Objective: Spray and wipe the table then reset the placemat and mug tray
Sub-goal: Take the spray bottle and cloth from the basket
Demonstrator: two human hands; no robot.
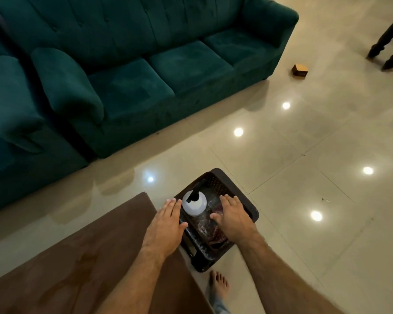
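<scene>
A dark plastic basket sits on the floor beside the end of the brown wooden table. Inside it stands a white spray bottle with a black nozzle, next to a dark patterned cloth. My left hand hovers with straight fingers over the basket's left rim, just left of the bottle. My right hand is spread flat above the cloth on the basket's right side. Neither hand holds anything. No placemat or mug tray is in view.
A green velvet sofa runs along the far side, with a second green seat at the left. A small brown box lies on the tiled floor. Dark furniture legs stand at the top right. My bare foot is below the basket.
</scene>
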